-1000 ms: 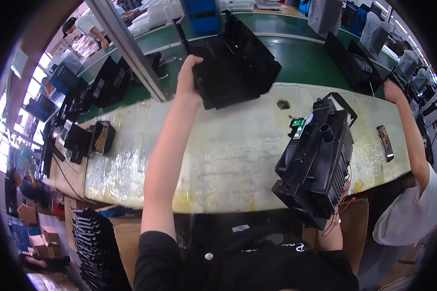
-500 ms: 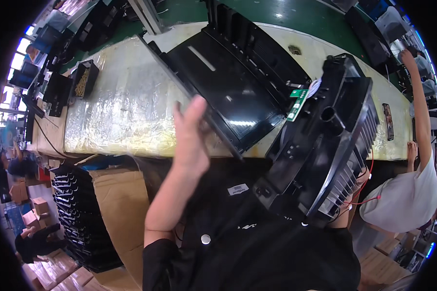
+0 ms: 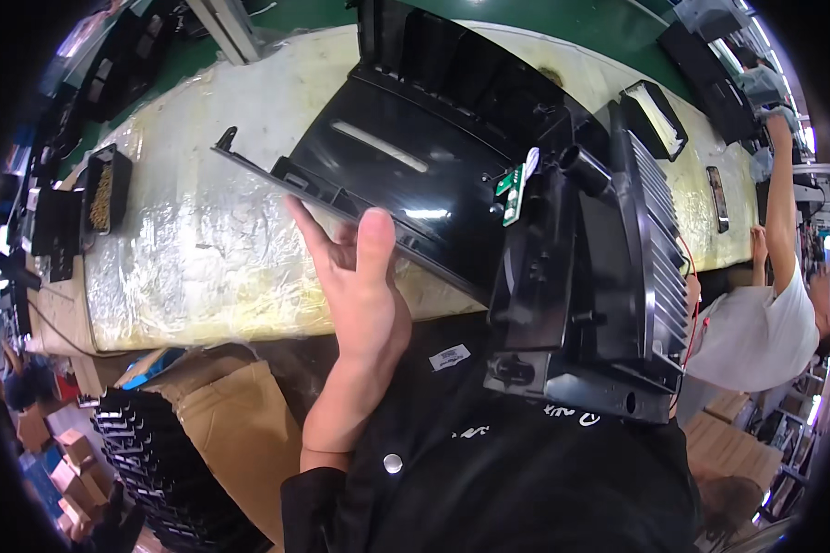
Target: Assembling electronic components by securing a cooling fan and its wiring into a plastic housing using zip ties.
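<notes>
A large glossy black plastic shell (image 3: 406, 138) with a long slot is tilted over the table. My left hand (image 3: 364, 295) is at its near edge, thumb raised and fingers spread, the fingertips at or just under the rim. To the right, a black plastic housing (image 3: 572, 276) with a row of fins stands nearly upright against my front. My right hand (image 3: 693, 288) holds it from the finned side, mostly hidden behind it. A small green circuit board (image 3: 514, 195) with white wires sits between shell and housing. Whether these two are joined I cannot tell.
Plastic film covers the table (image 3: 212, 249). A black bin of small brass-coloured parts (image 3: 108, 195) stands left, another black tray (image 3: 655, 120) at the far right. Below left is an open carton (image 3: 240, 415) beside stacked black parts (image 3: 148, 470). A co-worker (image 3: 756, 323) is at right.
The finned housing has swung more upright, and the shell has turned with it. My left hand has shifted slightly down, its fingers now nearer the shell's rim. The whole view has turned a little.
</notes>
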Available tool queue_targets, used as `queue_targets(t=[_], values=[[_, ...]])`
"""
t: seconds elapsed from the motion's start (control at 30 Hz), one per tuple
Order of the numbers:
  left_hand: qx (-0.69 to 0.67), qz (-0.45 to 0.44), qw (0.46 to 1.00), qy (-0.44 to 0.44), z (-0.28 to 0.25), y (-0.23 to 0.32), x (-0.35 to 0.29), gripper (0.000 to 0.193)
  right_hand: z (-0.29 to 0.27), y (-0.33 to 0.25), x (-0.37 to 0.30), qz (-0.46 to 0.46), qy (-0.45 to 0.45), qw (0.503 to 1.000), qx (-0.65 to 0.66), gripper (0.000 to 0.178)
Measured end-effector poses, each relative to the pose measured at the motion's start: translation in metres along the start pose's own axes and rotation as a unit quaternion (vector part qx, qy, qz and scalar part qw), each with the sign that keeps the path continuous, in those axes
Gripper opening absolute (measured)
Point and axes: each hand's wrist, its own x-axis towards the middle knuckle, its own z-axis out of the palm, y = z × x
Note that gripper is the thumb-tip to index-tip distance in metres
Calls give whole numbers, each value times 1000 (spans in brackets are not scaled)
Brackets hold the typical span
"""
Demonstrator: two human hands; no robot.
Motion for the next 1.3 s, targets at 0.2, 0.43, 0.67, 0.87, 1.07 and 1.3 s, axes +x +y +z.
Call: queue_targets(t=[0.2,0.43,0.67,0.87,1.07,1.3], values=[[4,-2,1000,-7,-3,6,4,99,39,31,63,19,-81,997,4,65],[2,-21,1000,6,-12,0,2,93,64,53,102,-66,-112,991,-3,76],[1,-2,1000,26,-16,-3,-2,89,61,61,114,-117,-19,977,-177,85],[4,-4,1000,18,-13,-2,1,87,59,65,117,-137,-6,975,-173,89],[-7,-7,1000,12,-9,1,3,86,51,64,117,-115,-11,986,-120,84],[-10,-44,999,9,-19,-3,4,84,42,62,120,-162,-10,976,-144,75]])
